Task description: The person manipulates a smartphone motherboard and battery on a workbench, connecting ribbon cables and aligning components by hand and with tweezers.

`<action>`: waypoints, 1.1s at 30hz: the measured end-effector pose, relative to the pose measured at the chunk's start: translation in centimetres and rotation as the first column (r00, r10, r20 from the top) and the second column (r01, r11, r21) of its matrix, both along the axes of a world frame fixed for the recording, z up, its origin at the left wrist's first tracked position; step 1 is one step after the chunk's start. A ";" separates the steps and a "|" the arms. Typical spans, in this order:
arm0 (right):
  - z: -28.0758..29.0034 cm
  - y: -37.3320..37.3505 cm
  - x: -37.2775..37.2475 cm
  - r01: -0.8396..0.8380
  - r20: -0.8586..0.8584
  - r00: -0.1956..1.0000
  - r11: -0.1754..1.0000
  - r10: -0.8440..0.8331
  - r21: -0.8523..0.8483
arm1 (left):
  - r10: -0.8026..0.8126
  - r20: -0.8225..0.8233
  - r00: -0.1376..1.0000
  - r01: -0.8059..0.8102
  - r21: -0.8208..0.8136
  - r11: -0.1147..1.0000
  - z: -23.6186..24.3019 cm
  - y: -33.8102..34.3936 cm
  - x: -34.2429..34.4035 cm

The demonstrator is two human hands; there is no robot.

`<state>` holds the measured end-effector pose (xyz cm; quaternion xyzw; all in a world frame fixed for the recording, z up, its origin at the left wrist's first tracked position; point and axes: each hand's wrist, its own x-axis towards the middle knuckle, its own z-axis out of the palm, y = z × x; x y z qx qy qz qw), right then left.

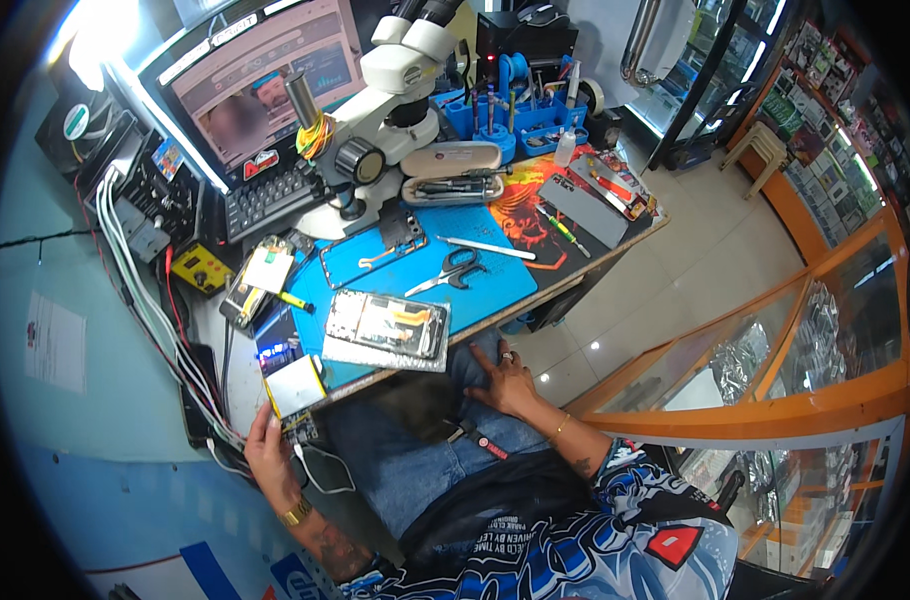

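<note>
The fingers (261,422) of the left hand (272,462) are slightly bent and held close together, with their tips at the lower left corner of a white rectangular pack with yellow edges (295,387). Whether they grip the pack or only touch it cannot be determined. The pack is located at the near left of the bench, beside a circuit board with lit blue indicators (277,354).

The right hand (512,386) holds nothing; its fingers are spread and rest on the denim-covered leg (467,370) below the bench edge.

An opened smartphone (393,327) lies on bubble wrap (380,357), to the right of the pack. Behind it, on the blue work mat (510,290), are the black-handled scissors (462,270), a slim white tool (487,248) and an empty phone frame (345,268). The stereo microscope (403,68) stands at the rear of the bench.
</note>
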<state>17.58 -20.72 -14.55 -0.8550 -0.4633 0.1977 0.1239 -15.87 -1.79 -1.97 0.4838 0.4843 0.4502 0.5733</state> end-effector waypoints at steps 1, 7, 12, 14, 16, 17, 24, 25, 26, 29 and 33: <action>-0.1 0.6 0.4 0.017 -0.019 1.000 0.999 -0.017 -0.028 | -0.003 0.006 1.000 0.003 -0.004 1.000 -0.1 0.0 -0.2; -1.9 4.6 2.2 0.027 -0.050 0.998 0.981 -0.037 -0.193 | 0.027 0.092 0.995 -0.027 -0.005 1.000 -0.3 0.0 0.0; -2.9 5.9 2.9 0.020 -0.081 0.996 0.952 -0.047 -0.305 | -0.014 0.114 0.993 0.022 -0.065 0.998 -0.3 0.4 -0.4; -3.5 5.7 2.8 0.025 -0.058 0.997 0.969 -0.041 -0.245 | -0.011 0.090 0.996 0.018 -0.071 0.997 -0.1 0.4 -0.6; -3.9 5.5 2.7 0.008 -0.027 1.000 0.982 -0.014 -0.191 | -0.005 0.073 0.997 0.010 -0.060 0.998 0.0 0.2 -0.8; -4.3 5.5 2.6 0.017 -0.010 1.000 0.977 -0.020 -0.211 | 0.002 0.062 0.998 0.001 -0.047 0.999 0.1 0.2 -0.7; -5.5 5.4 2.9 0.017 0.038 0.999 0.989 -0.012 -0.149 | -0.019 0.027 0.999 0.021 -0.093 0.995 0.5 0.4 -0.6; -5.9 5.0 2.8 0.020 0.087 0.996 0.996 -0.012 -0.091 | -0.025 0.031 0.999 0.028 -0.089 0.996 0.5 0.4 -0.6; -7.4 4.5 3.1 0.005 0.143 0.990 0.999 0.002 -0.052 | -0.029 0.072 0.997 0.036 -0.097 0.995 0.5 0.5 -0.6; -9.0 4.4 3.5 -0.041 0.197 0.980 0.995 0.022 0.093 | -0.036 0.079 0.996 0.043 -0.090 0.995 0.3 0.4 -0.5; -7.7 4.0 3.3 -0.077 0.125 0.991 0.969 0.048 0.235 | -0.018 0.109 0.994 0.029 -0.092 0.995 -0.1 0.3 -1.0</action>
